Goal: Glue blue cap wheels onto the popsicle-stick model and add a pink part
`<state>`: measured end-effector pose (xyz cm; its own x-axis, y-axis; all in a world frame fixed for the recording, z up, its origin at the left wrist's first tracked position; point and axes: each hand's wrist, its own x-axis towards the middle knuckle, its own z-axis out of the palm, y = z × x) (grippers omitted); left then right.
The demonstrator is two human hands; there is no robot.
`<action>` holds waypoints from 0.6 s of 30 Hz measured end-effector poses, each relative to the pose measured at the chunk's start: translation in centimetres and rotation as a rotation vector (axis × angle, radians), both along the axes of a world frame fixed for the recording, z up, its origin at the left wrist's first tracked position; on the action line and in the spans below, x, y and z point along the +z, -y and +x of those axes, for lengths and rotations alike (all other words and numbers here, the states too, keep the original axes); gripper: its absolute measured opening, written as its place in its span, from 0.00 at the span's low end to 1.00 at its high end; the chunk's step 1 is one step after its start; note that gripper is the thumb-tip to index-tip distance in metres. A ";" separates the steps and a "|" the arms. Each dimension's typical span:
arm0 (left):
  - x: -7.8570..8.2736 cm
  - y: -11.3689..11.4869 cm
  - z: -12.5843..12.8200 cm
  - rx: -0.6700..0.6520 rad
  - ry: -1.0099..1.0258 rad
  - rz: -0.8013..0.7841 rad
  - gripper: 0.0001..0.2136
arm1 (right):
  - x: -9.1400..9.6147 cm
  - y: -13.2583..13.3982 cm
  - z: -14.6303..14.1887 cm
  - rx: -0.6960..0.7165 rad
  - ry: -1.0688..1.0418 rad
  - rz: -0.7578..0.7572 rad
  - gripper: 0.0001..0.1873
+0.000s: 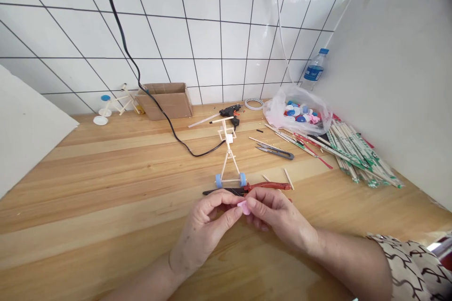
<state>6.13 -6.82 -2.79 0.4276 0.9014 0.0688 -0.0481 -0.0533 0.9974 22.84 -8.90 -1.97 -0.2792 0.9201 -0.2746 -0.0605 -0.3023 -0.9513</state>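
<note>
Between my two hands is a small pink piece (245, 207), perhaps a bottle cap; its full shape is hidden by my fingers. My left hand (208, 225) pinches its left side with thumb and forefinger. On the right side, my right hand (273, 214) grips it the same way. Just beyond my fingers lie red-handled pliers (271, 186) with dark jaws. Behind the pliers stands a small tricycle-like model (229, 155) of wooden sticks, with blue cap wheels (243, 179) at its near end.
A black glue gun (230, 112), tape roll (254, 104) and cardboard box (165, 101) sit along the back. At right are thread snips (277, 151), a bag of bottle caps (298, 113), wrapped chopsticks (360, 153) and a water bottle (315, 69). Another stick model (122, 103) stands far left.
</note>
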 end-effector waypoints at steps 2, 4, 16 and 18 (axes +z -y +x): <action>0.2 -0.1 0.1 -0.014 0.045 -0.058 0.04 | 0.0 0.0 0.0 -0.020 -0.063 -0.014 0.23; 0.2 -0.2 0.1 -0.011 0.075 -0.095 0.05 | 0.1 -0.1 0.0 -0.048 -0.097 -0.020 0.23; 0.4 0.3 0.3 0.049 -0.011 -0.120 0.04 | 0.3 0.4 -0.4 -0.075 0.180 0.154 0.19; 0.6 0.4 0.4 0.052 -0.040 -0.084 0.04 | 0.1 0.5 -0.5 -0.077 0.225 0.184 0.19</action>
<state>6.52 -7.18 -2.23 0.3811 0.9242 -0.0241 -0.0079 0.0293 0.9995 22.39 -9.45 -1.90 -0.1572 0.9764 -0.1481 0.1424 -0.1260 -0.9818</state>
